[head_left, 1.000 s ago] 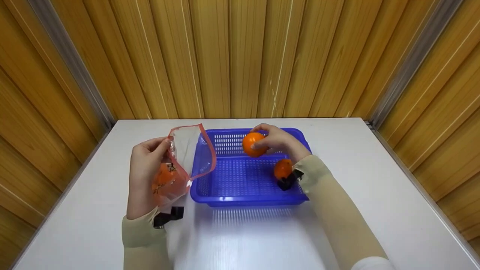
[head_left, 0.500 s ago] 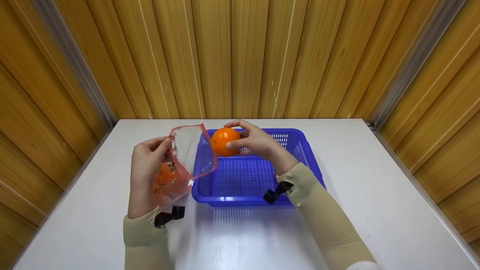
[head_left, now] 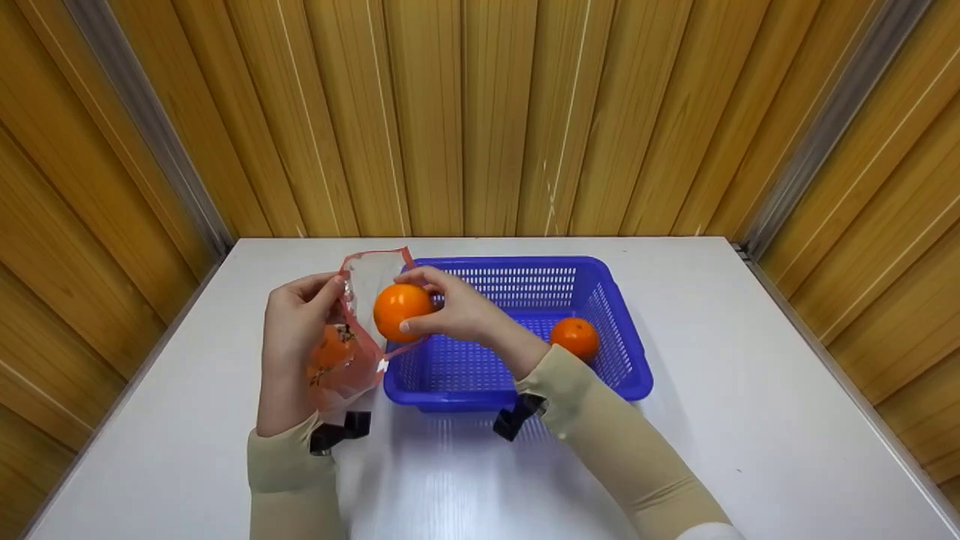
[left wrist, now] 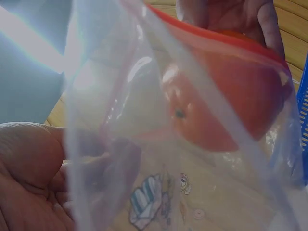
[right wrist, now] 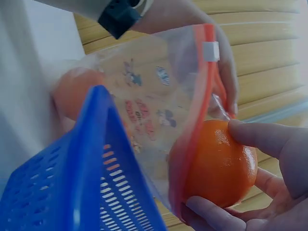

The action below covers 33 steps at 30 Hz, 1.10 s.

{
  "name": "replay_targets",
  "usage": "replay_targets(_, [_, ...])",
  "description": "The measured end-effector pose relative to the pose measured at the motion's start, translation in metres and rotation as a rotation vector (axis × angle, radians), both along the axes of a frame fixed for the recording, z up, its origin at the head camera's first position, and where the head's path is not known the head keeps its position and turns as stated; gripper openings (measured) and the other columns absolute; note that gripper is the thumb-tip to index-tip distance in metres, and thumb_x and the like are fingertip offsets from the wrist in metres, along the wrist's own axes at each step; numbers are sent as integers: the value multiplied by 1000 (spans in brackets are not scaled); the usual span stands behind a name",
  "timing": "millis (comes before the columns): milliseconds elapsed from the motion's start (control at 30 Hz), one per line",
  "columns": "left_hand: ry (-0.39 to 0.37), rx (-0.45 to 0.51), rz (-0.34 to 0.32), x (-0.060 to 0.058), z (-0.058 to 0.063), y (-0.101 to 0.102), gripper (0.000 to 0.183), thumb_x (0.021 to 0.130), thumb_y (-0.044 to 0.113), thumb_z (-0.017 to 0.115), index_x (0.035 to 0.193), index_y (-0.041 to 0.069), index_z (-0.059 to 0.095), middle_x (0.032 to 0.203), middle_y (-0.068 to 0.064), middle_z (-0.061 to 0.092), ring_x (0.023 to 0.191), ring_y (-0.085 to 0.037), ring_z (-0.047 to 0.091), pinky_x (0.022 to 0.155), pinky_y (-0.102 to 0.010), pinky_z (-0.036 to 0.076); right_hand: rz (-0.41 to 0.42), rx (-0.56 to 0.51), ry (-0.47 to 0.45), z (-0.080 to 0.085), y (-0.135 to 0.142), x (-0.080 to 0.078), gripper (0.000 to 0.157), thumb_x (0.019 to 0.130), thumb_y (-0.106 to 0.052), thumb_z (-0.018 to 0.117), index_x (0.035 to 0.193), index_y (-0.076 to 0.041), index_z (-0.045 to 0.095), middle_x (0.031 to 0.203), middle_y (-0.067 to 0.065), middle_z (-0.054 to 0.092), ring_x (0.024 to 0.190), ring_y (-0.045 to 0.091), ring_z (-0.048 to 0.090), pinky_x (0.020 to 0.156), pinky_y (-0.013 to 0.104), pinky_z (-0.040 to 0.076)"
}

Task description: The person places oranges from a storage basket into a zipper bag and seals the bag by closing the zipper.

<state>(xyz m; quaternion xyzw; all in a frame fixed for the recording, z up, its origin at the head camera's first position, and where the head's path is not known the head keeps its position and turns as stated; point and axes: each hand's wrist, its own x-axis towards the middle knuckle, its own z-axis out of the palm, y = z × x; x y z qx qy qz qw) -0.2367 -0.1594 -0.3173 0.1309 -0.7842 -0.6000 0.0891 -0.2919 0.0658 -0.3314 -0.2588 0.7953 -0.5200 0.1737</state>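
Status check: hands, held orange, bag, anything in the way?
Left hand pinching bag by its rim. Right hand gripping orange at the open mouth. No obstruction visible there. Second orange in basket.

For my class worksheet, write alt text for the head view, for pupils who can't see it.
A right hand holds an orange at the mouth of a clear, red-edged zip bag gripped by the left hand. Orange fruit shows through the bag; another orange lies in a blue basket on a white table.

The white tabletop (head_left: pixel 750 412) is viewed forward and down from the head; the clear, red-rimmed plastic bag (right wrist: pixel 144 101) is shared, close up, by both wrist views.
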Motion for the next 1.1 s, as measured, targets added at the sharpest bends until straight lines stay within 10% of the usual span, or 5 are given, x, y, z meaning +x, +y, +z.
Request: replay_targets(1100, [-33,-10,5,2,2,0,40,103,32,62,131,3,69,86,2,66,73,-9,64,66,-20,61,-134,-20,-70,1,45,-9,50,98,-18,70,146,-15,53,145,17,58,124,34,65,100,52,58])
